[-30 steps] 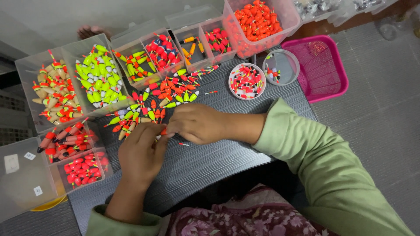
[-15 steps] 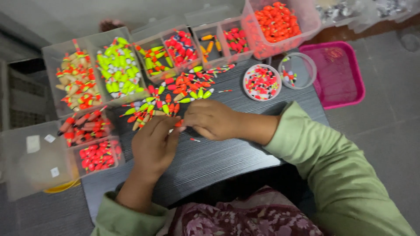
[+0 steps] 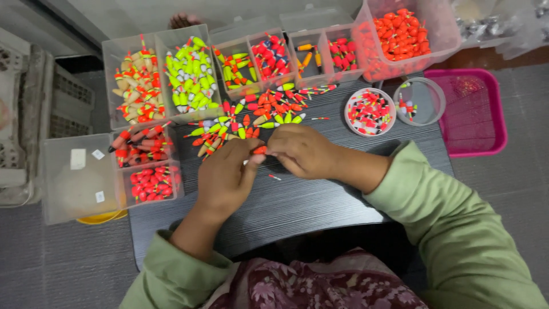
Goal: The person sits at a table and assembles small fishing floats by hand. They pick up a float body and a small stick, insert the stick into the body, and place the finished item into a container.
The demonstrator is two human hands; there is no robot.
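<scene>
My left hand [image 3: 226, 177] and my right hand [image 3: 303, 150] meet over a dark table [image 3: 297, 200], fingertips together on a small red fishing float [image 3: 260, 150]. Both hands pinch it, the left from below, the right from the side. Just beyond them lies a loose pile of red, orange and green floats [image 3: 257, 111]. One small float piece [image 3: 275, 177] lies on the table beneath my hands.
Clear plastic boxes of sorted floats [image 3: 189, 74] line the table's far and left edges. A big tub of red floats [image 3: 403, 34] stands far right. Two round dishes [image 3: 369, 111], [image 3: 420, 102] sit to the right, a pink tray [image 3: 477, 114] beyond them.
The view has shifted, so everything sits lower and further right. My hands stay together at the near edge of the pile, still working a float between the fingertips.
</scene>
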